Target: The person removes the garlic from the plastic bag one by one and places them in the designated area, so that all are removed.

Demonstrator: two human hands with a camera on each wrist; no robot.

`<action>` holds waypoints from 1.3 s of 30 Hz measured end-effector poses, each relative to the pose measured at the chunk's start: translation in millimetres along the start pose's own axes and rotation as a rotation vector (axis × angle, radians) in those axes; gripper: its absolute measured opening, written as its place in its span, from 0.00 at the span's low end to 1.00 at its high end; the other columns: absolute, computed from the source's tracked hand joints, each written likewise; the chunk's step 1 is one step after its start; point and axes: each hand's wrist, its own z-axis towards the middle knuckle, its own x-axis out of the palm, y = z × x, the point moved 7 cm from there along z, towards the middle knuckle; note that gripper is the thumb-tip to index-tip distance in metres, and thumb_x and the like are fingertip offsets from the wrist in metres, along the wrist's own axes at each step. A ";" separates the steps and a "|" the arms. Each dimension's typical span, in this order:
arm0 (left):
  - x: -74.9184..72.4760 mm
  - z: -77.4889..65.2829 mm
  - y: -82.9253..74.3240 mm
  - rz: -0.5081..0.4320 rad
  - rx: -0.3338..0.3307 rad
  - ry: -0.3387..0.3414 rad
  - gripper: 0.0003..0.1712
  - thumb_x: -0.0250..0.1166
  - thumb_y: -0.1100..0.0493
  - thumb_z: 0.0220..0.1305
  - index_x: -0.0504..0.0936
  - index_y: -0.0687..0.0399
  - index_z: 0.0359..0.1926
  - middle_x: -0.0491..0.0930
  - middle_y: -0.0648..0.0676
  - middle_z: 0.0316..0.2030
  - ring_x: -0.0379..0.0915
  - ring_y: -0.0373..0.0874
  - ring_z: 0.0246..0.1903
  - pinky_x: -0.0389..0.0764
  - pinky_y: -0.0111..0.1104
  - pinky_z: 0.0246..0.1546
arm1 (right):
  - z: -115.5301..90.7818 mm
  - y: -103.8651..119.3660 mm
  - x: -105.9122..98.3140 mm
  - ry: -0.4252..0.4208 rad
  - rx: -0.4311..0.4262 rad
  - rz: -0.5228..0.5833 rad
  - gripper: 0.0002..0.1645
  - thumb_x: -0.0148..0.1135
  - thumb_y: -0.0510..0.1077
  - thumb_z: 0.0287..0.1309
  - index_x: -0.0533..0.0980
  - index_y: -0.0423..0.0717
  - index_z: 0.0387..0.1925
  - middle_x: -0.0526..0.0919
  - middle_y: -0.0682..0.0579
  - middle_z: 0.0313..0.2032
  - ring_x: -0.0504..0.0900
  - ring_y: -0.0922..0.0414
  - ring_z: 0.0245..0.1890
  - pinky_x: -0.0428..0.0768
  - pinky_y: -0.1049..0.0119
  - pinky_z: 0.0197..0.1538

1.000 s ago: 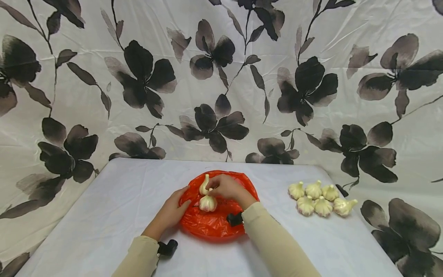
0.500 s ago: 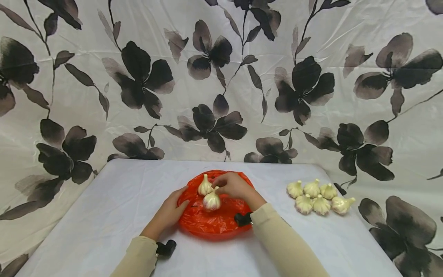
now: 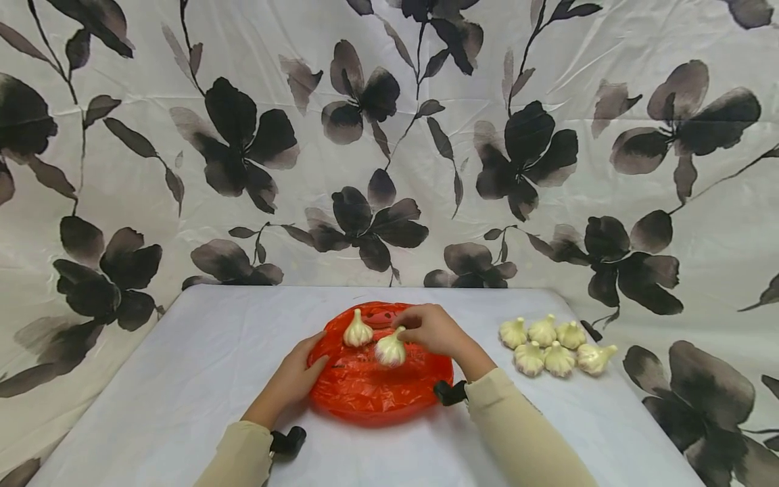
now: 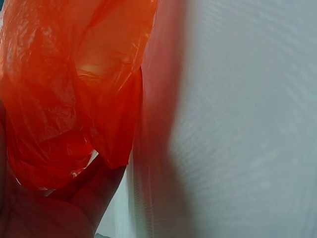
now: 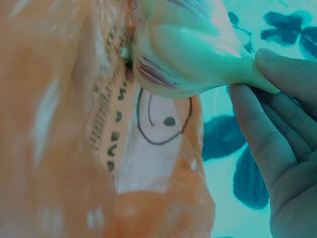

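A round, puffed-out red plastic bag (image 3: 377, 385) with a printed smiling face lies mid-table in the head view. My left hand (image 3: 298, 368) holds its left edge, thumb and fingers spread to either side; the left wrist view shows fingers (image 4: 94, 188) against the red film. Between thumb and forefinger, my right hand (image 3: 432, 329) pinches a garlic bulb (image 3: 390, 349) by its stem over the bag. The right wrist view shows that bulb (image 5: 188, 49) close up. Another garlic bulb (image 3: 358, 329) stands upright on the bag, left of the held one. What lies under the film is hidden.
Several garlic bulbs (image 3: 544, 331) stand in two rows at the right of the white-covered table (image 3: 201, 352); one at the row's end (image 3: 595, 359) lies tilted. Behind the table hangs a flower-printed cloth (image 3: 365, 155).
The right hand has drawn its garlic bulb rightward, away from the bulb standing on the bag. My left hand keeps its place at the bag's left edge. The head view has shifted slightly.
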 end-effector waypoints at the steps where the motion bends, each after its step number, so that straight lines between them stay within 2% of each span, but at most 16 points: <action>1: 0.3 0.1 0.4 -0.001 -0.002 0.001 0.34 0.55 0.53 0.71 0.57 0.52 0.74 0.61 0.64 0.70 0.56 0.63 0.70 0.60 0.58 0.68 | -2.7 -0.4 -3.0 -0.012 -0.005 -0.001 0.08 0.67 0.42 0.57 0.84 0.57 0.39 0.86 0.59 0.40 0.83 0.62 0.41 0.83 0.64 0.47; 14: 4.4 -0.6 -0.6 -0.014 -0.016 0.009 0.34 0.55 0.53 0.71 0.56 0.50 0.74 0.60 0.62 0.71 0.57 0.62 0.70 0.62 0.57 0.68 | -36.6 -10.8 -37.0 -0.125 -0.083 -0.030 0.10 0.67 0.42 0.57 0.84 0.54 0.41 0.87 0.56 0.40 0.85 0.59 0.42 0.84 0.62 0.48; 21: 7.9 -0.5 -0.4 -0.026 -0.049 0.021 0.35 0.56 0.52 0.71 0.56 0.49 0.74 0.60 0.61 0.71 0.57 0.61 0.70 0.64 0.57 0.67 | -55.7 -28.0 -51.3 -0.163 -0.049 -0.037 0.10 0.67 0.41 0.57 0.84 0.54 0.42 0.87 0.54 0.40 0.84 0.59 0.42 0.84 0.63 0.47; 25: 8.2 -0.9 -2.1 -0.032 -0.046 0.023 0.35 0.56 0.52 0.71 0.56 0.49 0.74 0.60 0.61 0.71 0.57 0.61 0.70 0.63 0.57 0.67 | -65.4 -35.6 -60.6 -0.181 -0.042 -0.044 0.11 0.67 0.42 0.57 0.84 0.53 0.43 0.87 0.54 0.42 0.85 0.58 0.43 0.85 0.65 0.46; 30: 7.9 0.7 -3.8 -0.042 -0.038 0.026 0.35 0.55 0.52 0.71 0.55 0.48 0.75 0.60 0.60 0.71 0.57 0.61 0.70 0.64 0.57 0.67 | -76.8 -40.0 -74.9 -0.218 -0.035 -0.036 0.12 0.67 0.43 0.57 0.84 0.54 0.45 0.87 0.53 0.44 0.86 0.57 0.44 0.85 0.65 0.46; 39: 4.9 0.3 1.1 -0.017 -0.062 0.034 0.35 0.55 0.51 0.71 0.55 0.47 0.75 0.58 0.60 0.72 0.56 0.61 0.70 0.64 0.58 0.66 | -93.0 -43.2 -90.6 -0.228 -0.037 -0.041 0.13 0.66 0.44 0.59 0.83 0.53 0.46 0.86 0.51 0.46 0.85 0.55 0.47 0.84 0.65 0.48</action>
